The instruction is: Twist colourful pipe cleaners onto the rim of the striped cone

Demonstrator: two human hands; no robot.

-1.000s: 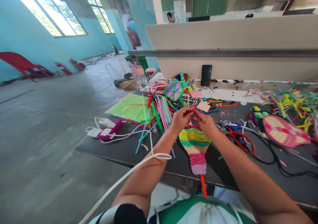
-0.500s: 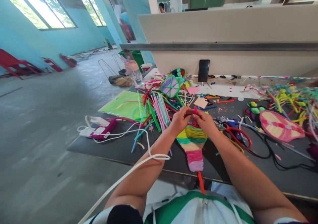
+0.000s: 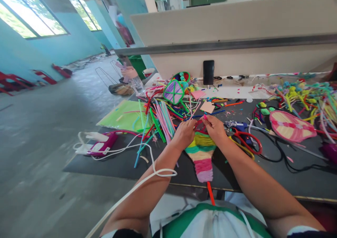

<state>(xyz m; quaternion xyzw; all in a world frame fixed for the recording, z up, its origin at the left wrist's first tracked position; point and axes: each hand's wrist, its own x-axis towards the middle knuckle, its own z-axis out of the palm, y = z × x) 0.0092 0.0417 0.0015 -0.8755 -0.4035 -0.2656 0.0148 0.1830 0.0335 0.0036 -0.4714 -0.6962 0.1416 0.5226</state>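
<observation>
A striped woven fan lies at the near edge of the table, its red stem overhanging that edge. The left hand grips the fan's top rim. The right hand pinches 1 pink pipe cleaner (tip upright) there. Just right of them lie red scissors.

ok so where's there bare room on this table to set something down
Bare table at the near left corner, between the white cable and the edge. Another strip lies near right, between the black cable and the edge. Crowded: the pipe cleaners, the scissors and everything behind the striped weave.
</observation>
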